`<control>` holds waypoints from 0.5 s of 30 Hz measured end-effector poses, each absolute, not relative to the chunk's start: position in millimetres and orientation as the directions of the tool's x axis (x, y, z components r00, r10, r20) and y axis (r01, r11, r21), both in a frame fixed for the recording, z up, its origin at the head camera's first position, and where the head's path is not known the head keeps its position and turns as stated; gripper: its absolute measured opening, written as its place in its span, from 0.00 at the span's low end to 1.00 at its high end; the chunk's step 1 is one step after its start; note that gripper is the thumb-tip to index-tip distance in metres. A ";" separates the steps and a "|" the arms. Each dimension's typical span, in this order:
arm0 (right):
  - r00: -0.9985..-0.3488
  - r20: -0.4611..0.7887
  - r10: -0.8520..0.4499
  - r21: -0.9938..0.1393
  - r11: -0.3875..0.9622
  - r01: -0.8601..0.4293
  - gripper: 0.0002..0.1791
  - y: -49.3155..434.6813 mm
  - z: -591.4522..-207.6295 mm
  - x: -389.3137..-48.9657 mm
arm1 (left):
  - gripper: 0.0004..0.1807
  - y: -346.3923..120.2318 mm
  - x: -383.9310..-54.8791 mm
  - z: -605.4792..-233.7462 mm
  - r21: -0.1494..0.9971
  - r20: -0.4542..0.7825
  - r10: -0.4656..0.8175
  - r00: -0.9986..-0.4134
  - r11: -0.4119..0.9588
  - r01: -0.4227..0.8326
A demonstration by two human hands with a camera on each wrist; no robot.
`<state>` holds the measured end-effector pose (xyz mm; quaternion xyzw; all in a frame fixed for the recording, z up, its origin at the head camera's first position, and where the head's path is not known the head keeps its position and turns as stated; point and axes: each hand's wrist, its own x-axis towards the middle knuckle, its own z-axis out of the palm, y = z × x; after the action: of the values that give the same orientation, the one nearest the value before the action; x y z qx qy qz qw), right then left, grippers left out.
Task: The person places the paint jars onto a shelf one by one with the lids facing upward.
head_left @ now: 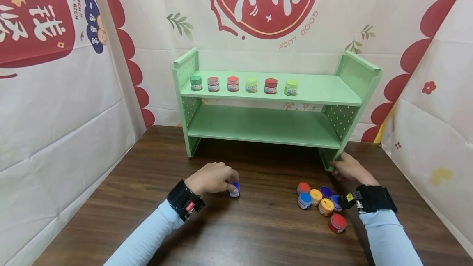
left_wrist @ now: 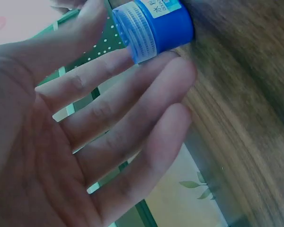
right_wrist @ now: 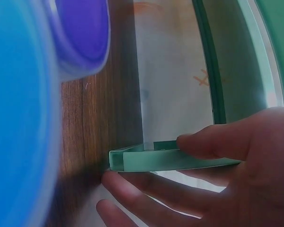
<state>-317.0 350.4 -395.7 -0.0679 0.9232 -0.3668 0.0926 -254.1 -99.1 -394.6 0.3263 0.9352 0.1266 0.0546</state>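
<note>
My left hand [head_left: 213, 177] is low over the table and holds a small blue paint jar [head_left: 234, 191] by its sides, thumb and index finger about it. In the left wrist view this blue jar [left_wrist: 169, 28], with a printed label, stands at the fingertips while the other fingers stretch out beside it. At the right end of the green two-tier shelf [head_left: 264, 124], my right hand [head_left: 350, 168] grips the foot. The right wrist view has the thumb on one side of the green leg [right_wrist: 165, 160] and the fingers on the other.
Several paint jars stand in a row on the upper tier, among them a dark green jar [head_left: 196, 83] and a lime jar [head_left: 291, 88]. Near my right wrist a cluster includes a yellow jar [head_left: 327, 207], a blue jar [head_left: 304, 201] and a red jar [head_left: 337, 223]. Printed cloth [head_left: 155, 81] hangs behind.
</note>
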 end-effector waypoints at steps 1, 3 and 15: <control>-0.974 -0.121 -0.193 -0.689 0.722 -0.057 0.23 350.5 -395.9 -317.0 | 0.14 -98.6 -254.2 -395.1 0.266 -0.020 0.622 -0.783 0.758 0.596; -0.974 -0.122 -0.189 -0.690 0.722 -0.054 0.23 350.3 -395.8 -316.5 | 0.16 -97.5 -254.5 -396.7 0.254 -0.025 0.617 -0.786 0.765 0.592; -0.974 -0.126 -0.186 -0.696 0.716 -0.047 0.24 350.6 -396.1 -315.9 | 0.17 -93.7 -253.2 -399.3 0.201 0.006 0.625 -0.780 0.764 0.614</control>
<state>-315.9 350.6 -396.1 -0.0632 0.9216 -0.3712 0.0938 -253.2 -93.7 -399.3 0.3300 0.9386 0.0963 0.0306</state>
